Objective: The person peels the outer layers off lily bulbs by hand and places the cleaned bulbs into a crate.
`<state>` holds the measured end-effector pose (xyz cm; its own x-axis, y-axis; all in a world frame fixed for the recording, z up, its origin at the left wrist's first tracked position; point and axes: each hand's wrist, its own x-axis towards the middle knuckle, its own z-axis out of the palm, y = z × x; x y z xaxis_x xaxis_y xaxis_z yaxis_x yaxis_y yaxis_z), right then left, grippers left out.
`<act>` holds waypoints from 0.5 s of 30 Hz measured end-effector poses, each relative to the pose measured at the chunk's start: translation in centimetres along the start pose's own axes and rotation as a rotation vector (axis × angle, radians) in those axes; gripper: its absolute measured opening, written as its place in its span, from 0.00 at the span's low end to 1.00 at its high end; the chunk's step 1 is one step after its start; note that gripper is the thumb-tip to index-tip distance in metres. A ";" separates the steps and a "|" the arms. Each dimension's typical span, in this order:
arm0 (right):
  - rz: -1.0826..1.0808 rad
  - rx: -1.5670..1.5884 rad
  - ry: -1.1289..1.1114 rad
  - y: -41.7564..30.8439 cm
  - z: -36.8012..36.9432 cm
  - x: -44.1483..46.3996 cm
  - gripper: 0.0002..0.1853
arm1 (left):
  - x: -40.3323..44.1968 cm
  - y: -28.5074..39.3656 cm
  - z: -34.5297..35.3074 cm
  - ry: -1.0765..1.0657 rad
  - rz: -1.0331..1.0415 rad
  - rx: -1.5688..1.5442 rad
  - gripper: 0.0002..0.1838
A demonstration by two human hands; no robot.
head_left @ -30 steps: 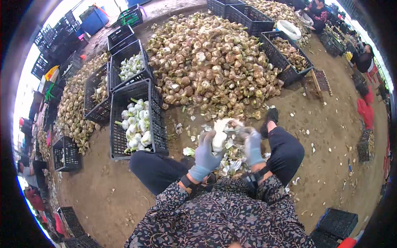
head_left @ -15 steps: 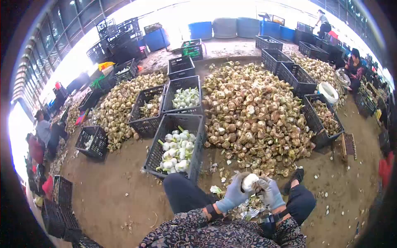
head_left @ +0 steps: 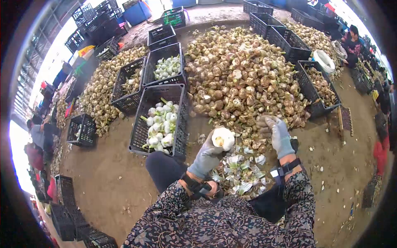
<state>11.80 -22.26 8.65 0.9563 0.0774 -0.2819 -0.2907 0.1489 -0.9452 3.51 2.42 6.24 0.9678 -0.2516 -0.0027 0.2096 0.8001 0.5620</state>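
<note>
My left hand (head_left: 207,153), in a grey work glove, is closed around a white, cleaned garlic bulb (head_left: 223,138), whose cut face points up. At the near edge of a large heap of unpeeled garlic (head_left: 244,82), my right hand (head_left: 274,131), gloved too, is apart from the bulb. Its fingers reach left, loosely bent, with nothing visible in them. Peeled garlic skins (head_left: 242,173) lie on the ground between my legs. To the left of my left hand stands a black crate (head_left: 178,120) of white garlic bulbs (head_left: 161,126).
Behind the near crate is another crate (head_left: 145,78) of white bulbs. A crate (head_left: 316,108) with brown trimmings stands right of the heap, beside a small wooden stool (head_left: 345,120). A second heap (head_left: 103,84) lies left. Co-workers sit at far left and far right.
My hands have parted: the left moved leftward and up with the bulb, the right away toward the heap. The view has tilted down.
</note>
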 end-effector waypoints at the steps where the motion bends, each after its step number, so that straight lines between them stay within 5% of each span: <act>1: -0.101 0.028 -0.006 0.0 0.4 -0.4 0.16 | 0.1 -0.2 -0.2 0.015 0.005 -0.008 0.37; 4: -0.274 0.103 -0.067 -0.1 1.3 -0.4 0.17 | 0.7 -1.0 -0.4 0.047 -0.072 0.025 0.37; 5: -0.123 0.073 -0.008 -0.9 1.7 -1.5 0.15 | 0.9 -2.0 -1.4 0.044 -0.065 -0.001 0.36; 11: -0.125 0.172 -0.002 -1.4 2.0 -0.6 0.15 | -0.4 -7.3 -6.7 0.334 -0.312 -0.314 0.27; 15: -0.112 0.172 0.063 -2.4 2.1 -0.5 0.13 | -0.3 -5.7 -9.1 0.543 -0.229 -0.327 0.25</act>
<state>11.92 -20.63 11.41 0.9814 -0.0097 -0.1915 -0.1784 0.3193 -0.9307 3.32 2.87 -4.52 0.8090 -0.1935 -0.5551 0.3664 0.9044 0.2187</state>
